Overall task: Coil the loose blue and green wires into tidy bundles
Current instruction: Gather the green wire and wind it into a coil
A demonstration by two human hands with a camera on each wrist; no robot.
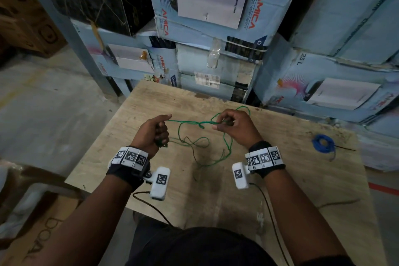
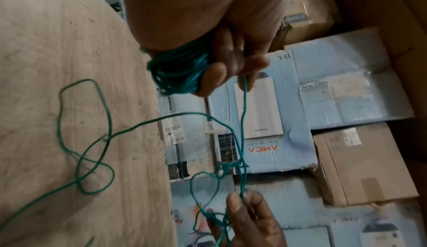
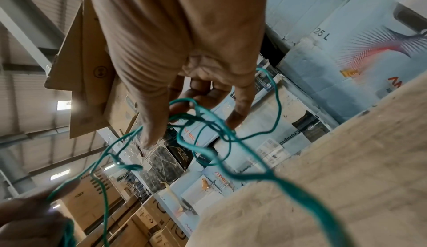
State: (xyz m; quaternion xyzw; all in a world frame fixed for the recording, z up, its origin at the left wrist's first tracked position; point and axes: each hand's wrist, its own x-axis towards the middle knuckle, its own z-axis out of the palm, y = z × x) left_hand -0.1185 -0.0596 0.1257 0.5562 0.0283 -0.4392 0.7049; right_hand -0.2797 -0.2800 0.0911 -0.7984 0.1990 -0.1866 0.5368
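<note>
Green wire (image 1: 195, 136) is the thing in hand, and it looks thin, light and springy, likely to kink and snag on itself, so it is best pinched just past the knot and fed a short length at a time. Its loose part sprawls in loops on the wooden table (image 1: 269, 179), then rises to a taut run between the hands with a small tangle near the middle. On the table's right side, well apart, the blue wire (image 1: 322, 143) already lies as a small round coil. The left hand (image 1: 154, 130) is curled round a tight bundle of green turns, thumb pressing the strand. The right hand (image 1: 234, 124) pinches the strand by the tangle, its other fingers loosely bent.
</note>
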